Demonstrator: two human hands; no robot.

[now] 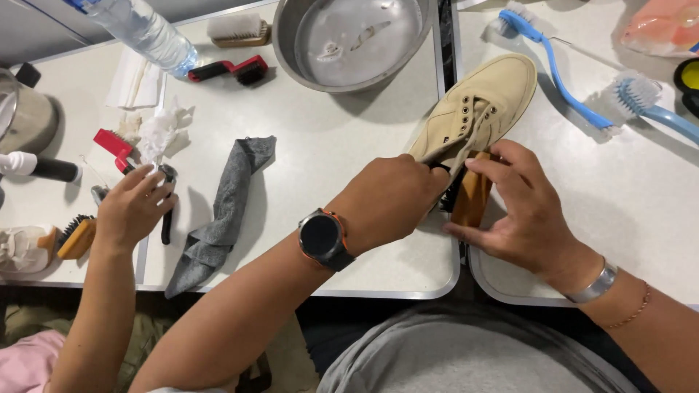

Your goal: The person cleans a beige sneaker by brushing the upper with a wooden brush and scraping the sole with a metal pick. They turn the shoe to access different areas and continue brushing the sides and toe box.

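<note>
Left hand [389,200] grips beige canvas lace-up shoe [477,109]; right hand [520,204] holds wooden-backed brush [472,198] against its side (laces out, brushing unfinished).

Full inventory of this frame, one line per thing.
shoe: 1, beige, on table, centre right, held
wooden brush: 1, brown, against shoe's heel end
metal bowl: 1, silver, top centre
grey cloth: 1, left of centre
blue brushes: 2, top right
water bottle: 1, clear, top left
red-black brush: 1, by bottle
co-worker's hand: 1, far left, on a small tool
left hand: 1, watch on wrist, gripping shoe
right hand: 1, holding wooden brush
</note>
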